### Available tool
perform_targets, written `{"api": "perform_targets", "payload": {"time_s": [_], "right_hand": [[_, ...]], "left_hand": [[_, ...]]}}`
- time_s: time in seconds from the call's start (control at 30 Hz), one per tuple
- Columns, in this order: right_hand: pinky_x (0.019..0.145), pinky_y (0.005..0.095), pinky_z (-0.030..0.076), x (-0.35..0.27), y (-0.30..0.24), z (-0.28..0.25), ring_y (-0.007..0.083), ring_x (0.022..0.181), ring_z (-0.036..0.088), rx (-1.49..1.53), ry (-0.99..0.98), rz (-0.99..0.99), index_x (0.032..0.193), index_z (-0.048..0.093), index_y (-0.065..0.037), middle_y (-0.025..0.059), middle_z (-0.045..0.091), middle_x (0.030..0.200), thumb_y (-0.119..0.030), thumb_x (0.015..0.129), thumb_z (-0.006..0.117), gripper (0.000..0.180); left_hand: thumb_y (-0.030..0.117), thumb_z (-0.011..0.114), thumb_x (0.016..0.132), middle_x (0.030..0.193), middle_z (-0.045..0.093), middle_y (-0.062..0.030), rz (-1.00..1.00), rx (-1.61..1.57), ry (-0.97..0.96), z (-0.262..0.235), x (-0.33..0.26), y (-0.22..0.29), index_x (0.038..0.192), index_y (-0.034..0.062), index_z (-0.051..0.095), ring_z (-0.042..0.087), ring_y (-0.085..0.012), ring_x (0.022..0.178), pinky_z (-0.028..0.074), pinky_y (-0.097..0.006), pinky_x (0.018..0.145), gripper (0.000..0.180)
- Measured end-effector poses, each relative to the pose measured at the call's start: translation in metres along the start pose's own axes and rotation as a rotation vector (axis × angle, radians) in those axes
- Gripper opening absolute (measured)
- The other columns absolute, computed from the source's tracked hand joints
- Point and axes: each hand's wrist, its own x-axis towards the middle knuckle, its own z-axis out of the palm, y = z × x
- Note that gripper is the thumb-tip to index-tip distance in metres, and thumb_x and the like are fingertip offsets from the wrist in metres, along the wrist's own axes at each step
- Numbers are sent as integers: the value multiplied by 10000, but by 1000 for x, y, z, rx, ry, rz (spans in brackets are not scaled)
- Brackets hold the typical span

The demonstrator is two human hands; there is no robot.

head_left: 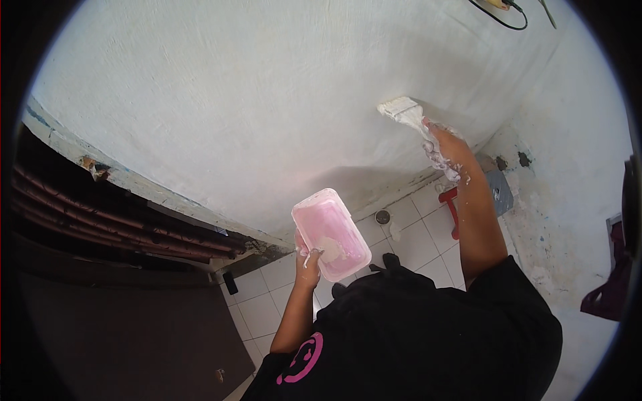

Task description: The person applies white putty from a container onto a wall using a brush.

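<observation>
My right hand (443,146), smeared with white, is closed round the handle of a flat paintbrush (401,110). The brush is coated in white, and its bristles are at the white wall (221,100), pointing left. Lower down and nearer my body, my left hand (307,267) grips the left edge of a pink rectangular plastic tub (328,220). A patch of thick whitish paint or paste (332,248) lies in the tub's near part. White smears also mark the left fingers.
On the white floor tiles (271,304) stand a small round container (382,217) and a red object (452,210). Dark curtains (114,214) and a brown panel (134,327) are at left. A black cable (511,27) hangs at upper right, a purple cloth (605,281) at far right.
</observation>
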Motion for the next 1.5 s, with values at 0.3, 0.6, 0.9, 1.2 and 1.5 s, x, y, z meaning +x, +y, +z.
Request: {"api": "perform_targets", "payload": {"time_s": [0.3, 0.6, 0.9, 1.2, 1.5], "right_hand": [[421, 205, 296, 1, 18, 10, 45, 464, 372, 176, -70, -458, 858, 539, -92, -32, 432, 566, -295, 900, 538, 208], [580, 253, 405, 29, 113, 50, 106, 615, 504, -30, 189, -737, 938, 575, 19, 26, 536, 677, -193, 911, 521, 220], [536, 369, 439, 81, 137, 87, 364, 638, 555, -210, 527, -1462, 886, 568, 32, 188, 544, 714, 16, 761, 602, 130], [470, 265, 393, 45, 173, 65, 104, 556, 489, 157, 164, -625, 905, 554, -37, 4, 479, 609, -243, 887, 561, 207], [398, 201, 319, 11, 57, 68, 70, 458, 418, 36, 21, -360, 935, 535, -56, -2, 465, 569, -451, 875, 543, 400]], "left_hand": [[43, 447, 773, 1221, 465, -114, -7, 41, -19, -18, -19, 2, 1397, 60, 198, 492, -194, 1065, 405, -308, 901, 672], [37, 439, 756, 1200, 482, -118, -43, 77, 13, -32, -36, 17, 1369, 51, 254, 514, -195, 1040, 422, -300, 874, 640], [51, 446, 732, 1201, 480, -122, -69, 113, 8, -44, -41, 14, 1374, 48, 228, 502, -199, 1058, 412, -311, 892, 679], [59, 443, 746, 1192, 485, -112, -9, 108, -18, -43, -33, 14, 1372, 43, 245, 503, -195, 1048, 422, -304, 869, 656], [166, 500, 785, 1252, 453, -118, -48, 47, -64, -39, -26, 2, 1398, 68, 212, 481, -220, 1096, 385, -343, 929, 684]]}}
